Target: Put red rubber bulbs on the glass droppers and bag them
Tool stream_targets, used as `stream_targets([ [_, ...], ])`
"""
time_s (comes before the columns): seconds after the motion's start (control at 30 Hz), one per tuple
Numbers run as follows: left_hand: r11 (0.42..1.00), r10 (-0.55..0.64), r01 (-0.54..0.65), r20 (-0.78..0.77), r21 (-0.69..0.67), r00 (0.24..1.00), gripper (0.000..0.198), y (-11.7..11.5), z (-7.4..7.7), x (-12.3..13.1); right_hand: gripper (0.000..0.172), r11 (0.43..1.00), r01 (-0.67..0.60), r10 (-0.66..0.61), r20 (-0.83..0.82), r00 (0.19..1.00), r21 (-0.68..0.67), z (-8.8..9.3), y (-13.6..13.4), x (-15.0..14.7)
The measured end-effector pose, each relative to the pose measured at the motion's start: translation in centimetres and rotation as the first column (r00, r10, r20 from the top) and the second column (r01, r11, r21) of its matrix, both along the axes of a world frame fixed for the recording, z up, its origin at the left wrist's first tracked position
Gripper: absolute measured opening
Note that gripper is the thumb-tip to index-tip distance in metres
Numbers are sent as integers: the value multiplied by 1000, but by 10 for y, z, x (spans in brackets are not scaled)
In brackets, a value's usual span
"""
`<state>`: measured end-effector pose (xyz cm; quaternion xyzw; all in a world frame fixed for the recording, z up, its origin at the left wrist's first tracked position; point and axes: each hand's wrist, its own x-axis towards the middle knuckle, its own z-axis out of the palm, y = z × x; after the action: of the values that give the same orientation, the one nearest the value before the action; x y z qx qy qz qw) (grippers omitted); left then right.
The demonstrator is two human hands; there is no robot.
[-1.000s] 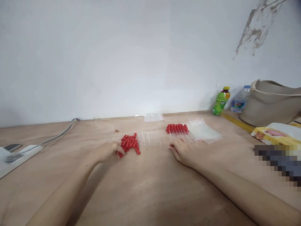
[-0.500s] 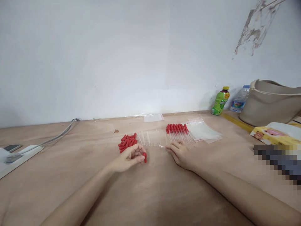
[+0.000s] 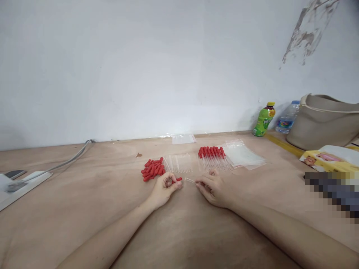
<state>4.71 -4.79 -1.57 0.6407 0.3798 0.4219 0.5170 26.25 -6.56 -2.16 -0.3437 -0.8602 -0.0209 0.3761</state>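
The left hand point(image 3: 164, 188) pinches one red bulb point(image 3: 178, 179) between thumb and forefinger, its open end turned toward the right hand point(image 3: 213, 186), whose fingers close on a clear tube point(image 3: 190, 181). Bulb and tube sit just apart, low over the worktop point(image 3: 182, 231) and not yet joined. Behind the hands lie a heap of loose bulbs point(image 3: 153, 170), a spread of bare tubes point(image 3: 179, 163) and a neat row of capped droppers point(image 3: 213, 155) beside flat plastic bags point(image 3: 244, 155). Judging by the piles (the loose heap looks larger than the capped row), well under half seems done, and nothing looks bagged.
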Motion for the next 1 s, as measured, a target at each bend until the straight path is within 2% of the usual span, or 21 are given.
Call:
stream_targets([
  [0.17,999,-31,32,-27,18,999,28,0,0,1,16,1000,-12,12,2,1000,-2,1,0,-1],
  [0.4,996,-86,87,42,-19,995,32,-3,1,5,16,998,-13,17,49,999,-64,9,-5,-4],
  [0.73,995,-96,98,-120,14,988,24,-5,3,5,15,968,-92,99,15,995,-233,4,4,3],
  [0.9,991,-131,133,-192,-1,973,24,-9,4,5,16,961,-123,148,87,985,-248,11,8,9],
  [1.0,989,-135,147,-272,22,953,24,-10,4,6,17,973,-112,144,149,978,-204,13,8,11],
])
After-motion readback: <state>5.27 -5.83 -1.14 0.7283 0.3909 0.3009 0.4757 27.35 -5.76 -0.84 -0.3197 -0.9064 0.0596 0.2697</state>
